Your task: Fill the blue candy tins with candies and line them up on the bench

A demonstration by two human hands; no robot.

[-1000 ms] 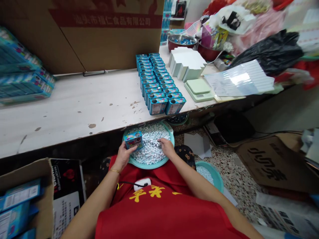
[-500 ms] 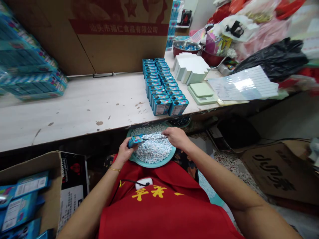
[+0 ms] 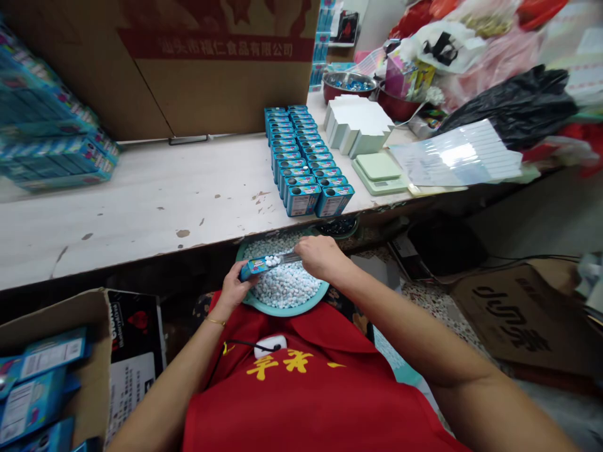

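My left hand (image 3: 234, 287) is wrapped round a small blue box (image 3: 253, 268), tilted over the left part of a green basin (image 3: 277, 311). White pellets (image 3: 287, 285) fill the basin. Closed around the handle of a metal scoop (image 3: 288, 257), my right hand (image 3: 318, 254) is above the basin's right side. The scoop's tip meets the open end of the box, with a few pellets on it there. Two rows of similar blue boxes (image 3: 301, 199) stand on the white table beyond.
On the table (image 3: 188, 182) are a large carton (image 3: 226, 94), white stacked pieces (image 3: 360, 119), a green scale (image 3: 379, 172), plastic sheets (image 3: 456, 154) and metal bowls (image 3: 348, 85). An open carton (image 3: 97, 351) of blue packs lies at lower left; another carton (image 3: 509, 320) sits at right.
My right hand has moved slightly left towards the box with the scoop. Far fewer pellets lie on the scoop now. My left hand still holds the box.
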